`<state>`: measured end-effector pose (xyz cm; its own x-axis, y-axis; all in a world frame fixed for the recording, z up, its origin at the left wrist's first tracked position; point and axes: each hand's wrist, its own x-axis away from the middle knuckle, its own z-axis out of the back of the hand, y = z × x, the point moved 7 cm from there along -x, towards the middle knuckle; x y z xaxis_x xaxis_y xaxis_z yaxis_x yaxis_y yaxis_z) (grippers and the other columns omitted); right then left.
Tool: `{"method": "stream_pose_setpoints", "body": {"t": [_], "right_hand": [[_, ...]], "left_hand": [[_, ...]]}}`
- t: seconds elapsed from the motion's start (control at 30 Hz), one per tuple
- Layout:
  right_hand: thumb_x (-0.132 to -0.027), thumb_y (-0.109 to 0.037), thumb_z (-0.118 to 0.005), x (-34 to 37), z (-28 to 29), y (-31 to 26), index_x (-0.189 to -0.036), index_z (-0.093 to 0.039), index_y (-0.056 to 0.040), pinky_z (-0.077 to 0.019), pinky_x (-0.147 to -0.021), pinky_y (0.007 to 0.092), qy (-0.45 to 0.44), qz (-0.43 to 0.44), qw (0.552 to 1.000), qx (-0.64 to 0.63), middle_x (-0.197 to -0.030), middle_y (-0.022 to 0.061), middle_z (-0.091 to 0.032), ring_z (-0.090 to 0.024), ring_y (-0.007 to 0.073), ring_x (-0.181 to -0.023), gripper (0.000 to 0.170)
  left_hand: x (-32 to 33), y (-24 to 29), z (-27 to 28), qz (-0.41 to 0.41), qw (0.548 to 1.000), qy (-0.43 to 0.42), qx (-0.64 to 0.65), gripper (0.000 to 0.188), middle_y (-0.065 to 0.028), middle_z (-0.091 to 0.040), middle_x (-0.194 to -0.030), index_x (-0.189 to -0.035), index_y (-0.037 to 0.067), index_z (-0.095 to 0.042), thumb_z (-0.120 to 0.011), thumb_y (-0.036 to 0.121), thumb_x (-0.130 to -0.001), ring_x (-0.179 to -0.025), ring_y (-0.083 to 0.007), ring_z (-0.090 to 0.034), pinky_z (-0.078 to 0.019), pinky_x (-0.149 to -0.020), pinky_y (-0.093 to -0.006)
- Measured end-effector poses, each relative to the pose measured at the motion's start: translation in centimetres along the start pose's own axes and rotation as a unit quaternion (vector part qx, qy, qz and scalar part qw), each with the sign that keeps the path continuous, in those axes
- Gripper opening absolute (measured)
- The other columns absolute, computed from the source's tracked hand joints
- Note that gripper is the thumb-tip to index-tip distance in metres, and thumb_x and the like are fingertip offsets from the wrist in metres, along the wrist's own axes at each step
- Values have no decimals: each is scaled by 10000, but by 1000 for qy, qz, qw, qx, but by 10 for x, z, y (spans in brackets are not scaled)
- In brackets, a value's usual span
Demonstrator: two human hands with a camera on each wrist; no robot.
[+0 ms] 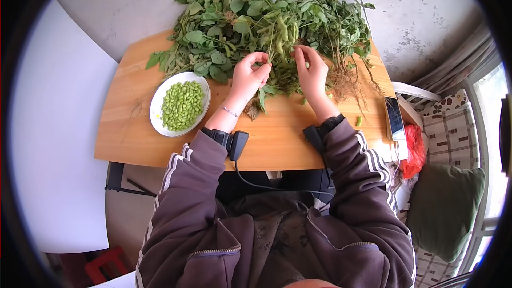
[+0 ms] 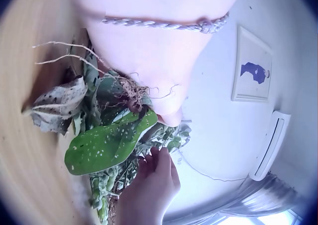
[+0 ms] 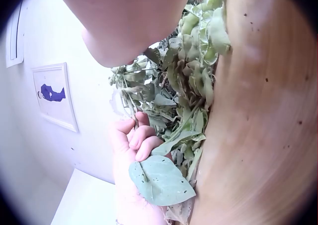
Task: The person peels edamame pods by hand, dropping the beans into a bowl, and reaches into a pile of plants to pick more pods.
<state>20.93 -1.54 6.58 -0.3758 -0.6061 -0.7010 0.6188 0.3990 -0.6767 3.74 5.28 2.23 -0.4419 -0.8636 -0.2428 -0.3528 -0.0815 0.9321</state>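
Note:
My left hand (image 1: 249, 77) pinches the stem of a leafy plant (image 1: 273, 42) from which green pods (image 1: 285, 31) hang. In the right wrist view its fingers (image 3: 141, 135) curl round the stem, beside a large spotted leaf (image 3: 164, 180). Thin roots (image 2: 131, 90) show below the left hand in the left wrist view. Just right of the pods is my right hand (image 1: 313, 72), thumb and forefinger bent near each other; whether anything lies between them cannot be told. A white bowl (image 1: 207, 94) of shelled green beans (image 1: 182, 105) stands left of the left hand.
A heap of leafy plants (image 1: 213, 32) covers the back of the wooden table (image 1: 266, 144), with brown roots (image 1: 346, 82) at its right. One loose pod (image 1: 359, 121) lies near the right sleeve. A phone (image 1: 394, 118) rests at the right edge, near a red bag (image 1: 413, 152).

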Motion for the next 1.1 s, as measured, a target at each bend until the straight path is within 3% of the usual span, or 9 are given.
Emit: {"method": "stream_pose_setpoints", "body": {"t": [0.1, 0.33, 0.43, 0.53, 0.73, 1.1], "right_hand": [[-951, -102, -632, 2, -6, 6, -1016, -685, -13, -536, -693, 292, 2, 2, 1000, 0, -876, 108, -732, -717, 193, -791, 122], [-910, -104, -706, 4, -9, -2, -1024, -564, -26, -526, -674, 280, -5, 0, 999, -51, -894, 106, -722, -703, 175, -759, 198], [-897, -100, -726, 5, -14, 21, -1028, -547, -26, -527, -668, 282, -30, -75, 995, -50, -877, 88, -709, -702, 170, -764, 234], [-900, -89, -714, 2, -12, 28, -1038, -540, -29, -530, -663, 292, -24, -77, 996, -48, -840, 85, -696, -706, 175, -770, 230], [-897, -80, -689, 1, -10, 10, -1041, -550, -38, -533, -657, 311, -47, -13, 998, 34, -837, 106, -691, -701, 206, -752, 205], [-890, -114, -700, 1, -15, 15, -1010, -616, -35, -543, -664, 315, -97, -34, 994, 36, -829, 98, -708, -709, 214, -747, 166]], "left_hand": [[1, -1, 0, 8, 1000, 4, -3, 199, -44, -589, -903, -1072, -32, -586, -645, 3, -885, -534, -62, -506, -359, -425, -220], [4, 3, -7, 5, 1000, -10, 4, 209, -41, -609, -890, -1079, -25, -591, -655, 2, -881, -539, -54, -513, -367, -432, -214], [4, 1, -5, 5, 999, -19, -49, 206, -28, -627, -917, -1061, -14, -605, -672, 9, -867, -562, -42, -535, -385, -444, -209], [3, 6, 0, -22, 993, 9, -116, 209, -8, -634, -902, -1042, -10, -624, -691, 20, -847, -608, -39, -577, -424, -477, -203], [1, 10, 6, -70, 982, 46, -169, 243, -22, -646, -898, -1045, -13, -648, -707, 33, -814, -664, -55, -625, -483, -562, -203], [5, 22, 12, -128, 967, 120, -186, 269, -36, -643, -930, -1050, -29, -645, -718, 15, -795, -660, -60, -619, -499, -589, -209]]}}
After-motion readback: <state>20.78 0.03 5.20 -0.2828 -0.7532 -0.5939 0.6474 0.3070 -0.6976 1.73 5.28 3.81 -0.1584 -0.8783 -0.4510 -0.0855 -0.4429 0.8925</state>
